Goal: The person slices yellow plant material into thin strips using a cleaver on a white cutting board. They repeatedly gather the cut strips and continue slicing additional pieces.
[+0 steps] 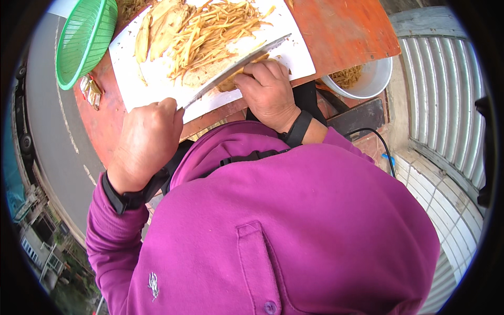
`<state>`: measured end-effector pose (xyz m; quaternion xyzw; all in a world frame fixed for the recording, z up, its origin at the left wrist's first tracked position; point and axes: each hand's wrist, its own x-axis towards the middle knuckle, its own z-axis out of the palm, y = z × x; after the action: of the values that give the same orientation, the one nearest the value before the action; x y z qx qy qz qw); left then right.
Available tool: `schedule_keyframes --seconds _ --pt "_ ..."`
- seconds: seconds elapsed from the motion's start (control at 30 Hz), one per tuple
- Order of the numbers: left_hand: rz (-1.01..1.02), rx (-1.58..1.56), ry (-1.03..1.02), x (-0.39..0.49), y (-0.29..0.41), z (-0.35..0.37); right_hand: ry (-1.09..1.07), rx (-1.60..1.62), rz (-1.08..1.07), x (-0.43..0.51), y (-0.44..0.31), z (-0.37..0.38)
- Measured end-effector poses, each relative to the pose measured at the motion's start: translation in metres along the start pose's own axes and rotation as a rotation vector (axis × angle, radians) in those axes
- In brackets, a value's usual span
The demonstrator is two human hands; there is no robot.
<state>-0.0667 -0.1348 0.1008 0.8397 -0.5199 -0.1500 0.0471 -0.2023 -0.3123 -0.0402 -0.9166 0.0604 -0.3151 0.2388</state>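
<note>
My left hand (147,136) is closed around a knife whose handle is hidden in the fist. The long, thin knife blade (236,67) slants up and right across a white board (153,92). Just beside the blade, my right hand (264,86) presses with bent fingers on a flat brown-yellow piece of plant material (230,82), partly hidden by the fingers. Beyond the blade lies a heap of yellowish cut strips (212,35). Wider, flat slices (167,27) of similar material lie to the left of the heap.
The board rests on a worn red-orange table (342,31). At the left edge, a green plastic basket (84,43) stands tilted, near a crumpled foil wrapper (92,92). A white tub (370,84) holding shreds is below the table's right edge. A black cable (380,138) curves at the right.
</note>
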Motion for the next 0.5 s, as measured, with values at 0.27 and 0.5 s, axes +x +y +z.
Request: schedule_keyframes --seconds 0.27,0.5 --pt "0.063 -0.083 0.109 0.048 0.01 0.033 0.018 0.052 -0.012 0.002 0.005 0.001" --pt "-0.027 -0.016 0.015 0.0 -0.001 -0.003 0.003 0.049 -0.02 0.0 0.003 0.0"
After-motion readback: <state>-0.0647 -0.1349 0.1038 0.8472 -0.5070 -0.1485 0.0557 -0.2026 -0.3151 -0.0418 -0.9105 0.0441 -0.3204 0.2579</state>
